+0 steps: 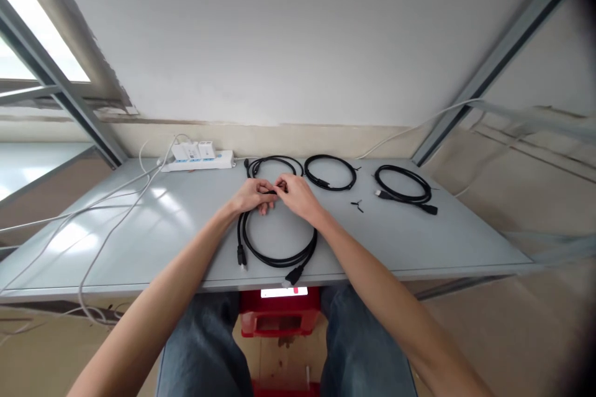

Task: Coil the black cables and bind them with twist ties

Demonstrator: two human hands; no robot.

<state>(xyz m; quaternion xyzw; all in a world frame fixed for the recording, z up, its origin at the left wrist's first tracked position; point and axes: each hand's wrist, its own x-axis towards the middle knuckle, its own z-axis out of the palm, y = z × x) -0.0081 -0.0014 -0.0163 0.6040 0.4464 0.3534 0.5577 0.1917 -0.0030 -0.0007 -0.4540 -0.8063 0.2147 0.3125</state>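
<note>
A coiled black cable (274, 260) lies near the table's front edge, its two plug ends pointing toward me. My left hand (252, 196) is closed round the far side of this coil, thumb and fingers pinched together. Beside it, my right hand (297, 193) pinches at the same spot, the fingertips of both hands meeting. Whether a small tie sits between them is hidden. Just behind my hands rests a second black cable coil (275, 158), partly covered by them. To the right are a third coil (329, 188) and, farther off, a fourth coil (403, 198).
Small black ties (357, 205) lie right of my hands on the grey table (372, 242). A white power strip (200, 161) with plugged-in adapters stands back left. White cords (123, 214) run across the left side. Metal posts rise at both sides; a red stool (279, 313) is below.
</note>
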